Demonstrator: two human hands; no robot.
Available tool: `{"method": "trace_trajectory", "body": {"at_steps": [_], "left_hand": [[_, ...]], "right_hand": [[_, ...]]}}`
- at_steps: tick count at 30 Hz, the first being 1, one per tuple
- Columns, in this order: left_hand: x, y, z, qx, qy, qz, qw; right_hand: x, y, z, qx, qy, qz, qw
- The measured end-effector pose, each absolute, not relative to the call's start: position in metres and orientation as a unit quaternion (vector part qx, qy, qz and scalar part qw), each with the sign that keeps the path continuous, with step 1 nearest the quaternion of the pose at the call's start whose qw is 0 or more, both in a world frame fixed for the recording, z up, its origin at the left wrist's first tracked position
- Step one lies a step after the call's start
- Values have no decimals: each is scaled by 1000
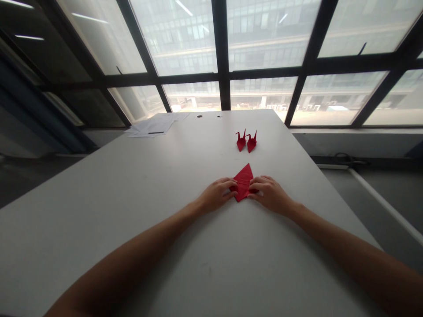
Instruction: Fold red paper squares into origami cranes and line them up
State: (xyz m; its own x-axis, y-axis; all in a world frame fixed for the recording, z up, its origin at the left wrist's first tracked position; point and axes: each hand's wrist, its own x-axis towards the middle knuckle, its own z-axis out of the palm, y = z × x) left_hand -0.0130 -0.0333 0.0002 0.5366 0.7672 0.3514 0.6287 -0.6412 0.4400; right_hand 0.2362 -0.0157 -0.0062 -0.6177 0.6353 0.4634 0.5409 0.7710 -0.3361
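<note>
A red folded paper (243, 178) lies flat on the white table (139, 211), its pointed tip aimed away from me. My left hand (216, 193) pinches its left edge with curled fingers. My right hand (269, 193) presses and grips its right edge, fingers bent. Farther back stand two finished red paper cranes (246, 141), side by side and upright, apart from both hands.
A stack of white sheets (153, 126) rests at the far left corner of the table. Two small dark holes (209, 116) sit near the far edge. Large windows with dark frames rise behind. The table's right edge drops to a grey floor.
</note>
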Motion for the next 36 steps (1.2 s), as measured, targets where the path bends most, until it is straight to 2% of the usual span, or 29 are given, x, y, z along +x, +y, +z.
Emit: {"method": "trace_trajectory", "body": {"at_steps": [9, 29, 36], "left_hand": [[-20, -27, 0, 880, 390, 247, 110], [-17, -28, -3, 868, 408, 270, 85], [-16, -31, 0, 870, 398, 278, 88]], "right_hand": [[252, 1, -8, -256, -902, 173, 303], [250, -2, -8, -308, -880, 110, 345], [246, -8, -2, -336, -881, 120, 310]]}}
